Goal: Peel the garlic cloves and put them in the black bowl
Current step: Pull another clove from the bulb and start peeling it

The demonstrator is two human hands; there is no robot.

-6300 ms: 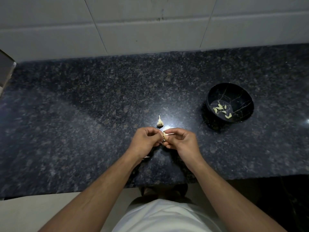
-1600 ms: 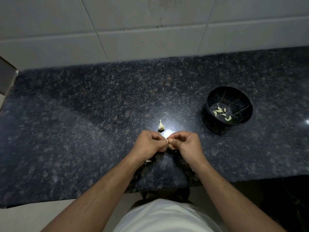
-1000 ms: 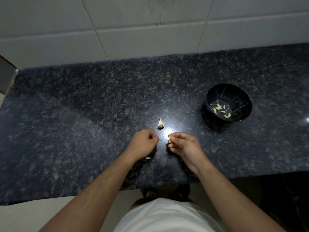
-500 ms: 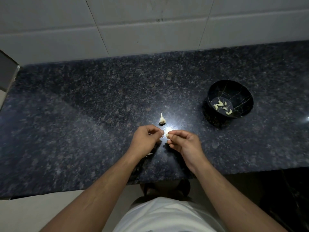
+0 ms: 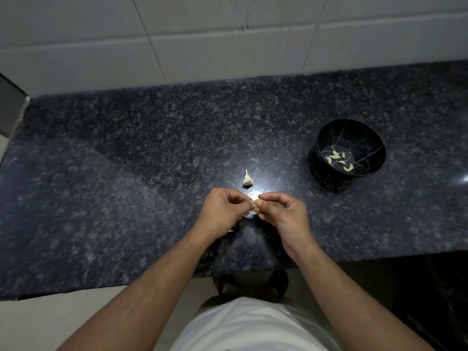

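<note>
Two hands at one clove [image 5: 255,202], pinched between the fingertips of the left hand [image 5: 222,212] and the right hand [image 5: 283,211], both curled tight round it, knuckles up. Held just above the counter [image 5: 126,186] near its front edge, probably so the skins drop there and the nails get purchase from both ends. Hardly any of the clove showing: only a pale sliver between the fingertips, half lost in the glare on the stone behind it. Impossible to say how much skin is off, or which thumb is doing the work. Something pale under the left wrist, maybe a scrap of skin; too small to call.

Just beyond the hands, a garlic piece [image 5: 247,179] standing tip-up on the counter, unpeeled by the look of it, kept within easy reach as likely the next one. Well off to the right, the bowl [image 5: 354,130], several peeled cloves [image 5: 338,159] lying in its bottom, set clear of the peeling spot yet within a short reach of the right hand. Exact count hard to make out against the bowl's pale veining. At the far left, a grey edge cut off by the frame, unidentifiable.
</note>
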